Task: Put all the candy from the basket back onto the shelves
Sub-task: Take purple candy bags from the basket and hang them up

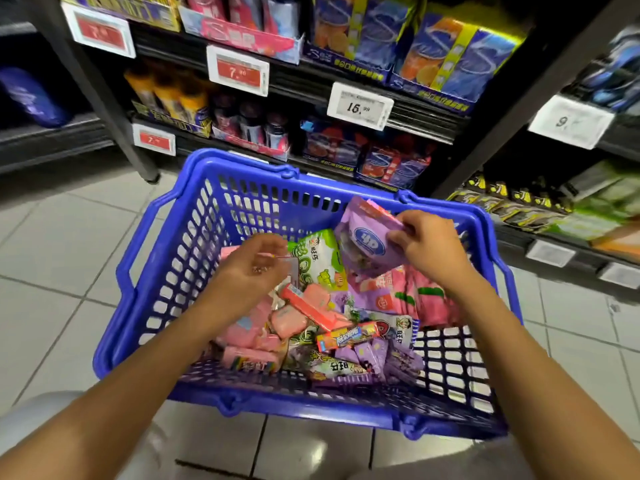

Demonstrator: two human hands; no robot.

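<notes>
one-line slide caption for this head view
Right hand lifts a purple candy bag from the blue basket.

Even, moderately bright overhead store lighting. A soft glare patch lies on the glossy floor tile (322, 441) at the bottom centre, and the shelf recesses (512, 157) fall into deep shadow. Wide-angle distortion bows the shelf uprights (104, 95) and tilts them outward. Motion blur smears the frame edges, most strongly the right-hand price tag (568, 122) and the upper packages; the basket (194, 244) at centre is comparatively sharp.
</notes>
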